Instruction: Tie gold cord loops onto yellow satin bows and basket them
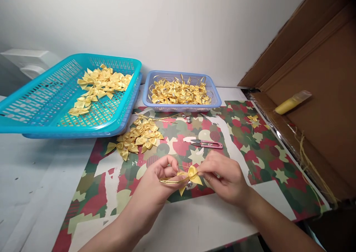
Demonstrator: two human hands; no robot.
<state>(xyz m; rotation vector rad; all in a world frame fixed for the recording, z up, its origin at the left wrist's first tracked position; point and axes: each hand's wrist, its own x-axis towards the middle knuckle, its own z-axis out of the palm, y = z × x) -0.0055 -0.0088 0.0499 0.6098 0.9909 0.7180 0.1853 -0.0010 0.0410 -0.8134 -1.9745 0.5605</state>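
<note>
Between my hands, low over the patterned mat, is a yellow ribbon bow (pixel 193 173) with a small silver bell (pixel 189 184) hanging under it. My left hand (pixel 160 176) is closed on a looped gold wire (pixel 169 181) that runs to the bow. My right hand (pixel 226 176) pinches the bow's right side between thumb and fingertips. Beyond the hands lie pink-handled thread snips (pixel 207 144). Left of them is a loose pile of yellow bows (pixel 140 138), with straight gold wires (pixel 158 118) behind it and a few silver bells (pixel 188 120) nearby.
A turquoise basket (pixel 116 124) holding yellow bows stands at the left, stacked on a blue one. At the back, a lavender basket (pixel 182 106) holds bows with gold wire loops. A cardboard panel (pixel 314 59) bounds the right side, with a yellow tube (pixel 292 102) on it and yellow threads (pixel 308 163) hanging.
</note>
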